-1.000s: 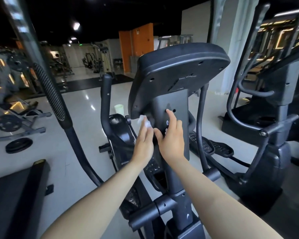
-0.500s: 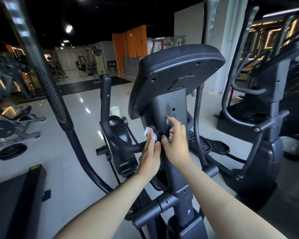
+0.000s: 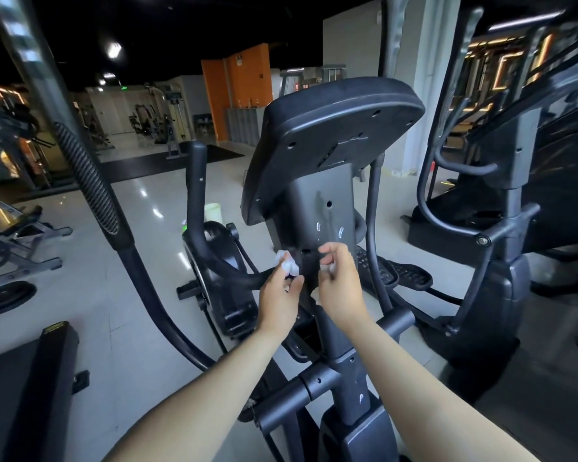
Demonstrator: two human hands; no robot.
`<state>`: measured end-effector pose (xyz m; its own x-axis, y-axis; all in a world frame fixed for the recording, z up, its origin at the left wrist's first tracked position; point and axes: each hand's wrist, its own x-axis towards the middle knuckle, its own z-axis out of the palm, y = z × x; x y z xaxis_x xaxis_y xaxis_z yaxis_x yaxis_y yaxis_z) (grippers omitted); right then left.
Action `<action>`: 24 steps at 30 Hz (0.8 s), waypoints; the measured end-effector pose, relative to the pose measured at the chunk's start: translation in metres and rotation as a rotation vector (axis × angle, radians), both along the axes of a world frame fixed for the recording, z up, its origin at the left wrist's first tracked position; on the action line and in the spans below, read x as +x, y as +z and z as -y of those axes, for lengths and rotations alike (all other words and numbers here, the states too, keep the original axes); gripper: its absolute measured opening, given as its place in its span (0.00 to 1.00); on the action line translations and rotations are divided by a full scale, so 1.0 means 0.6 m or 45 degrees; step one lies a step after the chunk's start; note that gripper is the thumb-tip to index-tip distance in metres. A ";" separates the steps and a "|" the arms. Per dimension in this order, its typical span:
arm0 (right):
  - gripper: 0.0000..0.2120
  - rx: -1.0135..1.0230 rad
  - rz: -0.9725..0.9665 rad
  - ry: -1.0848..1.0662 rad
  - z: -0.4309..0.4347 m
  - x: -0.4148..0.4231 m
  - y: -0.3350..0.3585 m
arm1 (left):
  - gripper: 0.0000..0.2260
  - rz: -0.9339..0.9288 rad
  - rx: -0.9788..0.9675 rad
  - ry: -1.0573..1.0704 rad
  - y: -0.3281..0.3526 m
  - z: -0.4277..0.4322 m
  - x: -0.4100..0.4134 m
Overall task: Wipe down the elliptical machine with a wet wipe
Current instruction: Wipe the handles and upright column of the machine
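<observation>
pinching a wet wipe (image 3: pixel 287 261), left grip (image 3: pixel 279 300); right grip (image 3: pixel 341 291) nipping a white scrap (image 3: pixel 325 268)

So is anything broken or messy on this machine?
Nothing looks broken. The column under the console has shiny smears, probably wet marks from the wipe gripped in the left hand. The right hand pinches a small white scrap. A pale tub sits on the floor beyond it.
</observation>
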<state>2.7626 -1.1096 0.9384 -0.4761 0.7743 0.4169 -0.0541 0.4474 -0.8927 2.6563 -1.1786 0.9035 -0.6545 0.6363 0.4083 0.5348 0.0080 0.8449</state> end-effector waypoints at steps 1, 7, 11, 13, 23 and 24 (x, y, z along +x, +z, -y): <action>0.22 -0.034 0.007 0.016 0.003 0.003 -0.001 | 0.08 0.056 0.043 0.007 0.004 0.004 -0.002; 0.17 -0.302 -0.034 0.114 0.024 0.017 -0.003 | 0.12 0.214 0.095 -0.191 0.061 0.034 -0.009; 0.17 -0.261 -0.069 0.303 0.050 0.008 0.006 | 0.08 0.171 0.020 -0.291 0.084 0.050 -0.017; 0.12 -0.227 -0.064 0.301 0.059 0.003 0.010 | 0.08 0.138 0.039 -0.350 0.093 0.056 -0.014; 0.03 -0.614 -0.454 0.127 0.058 -0.036 0.057 | 0.12 0.372 -0.043 -0.485 0.080 0.066 0.004; 0.02 -0.598 -0.433 0.136 0.061 -0.039 0.062 | 0.10 0.378 -0.024 -0.472 0.085 0.062 0.003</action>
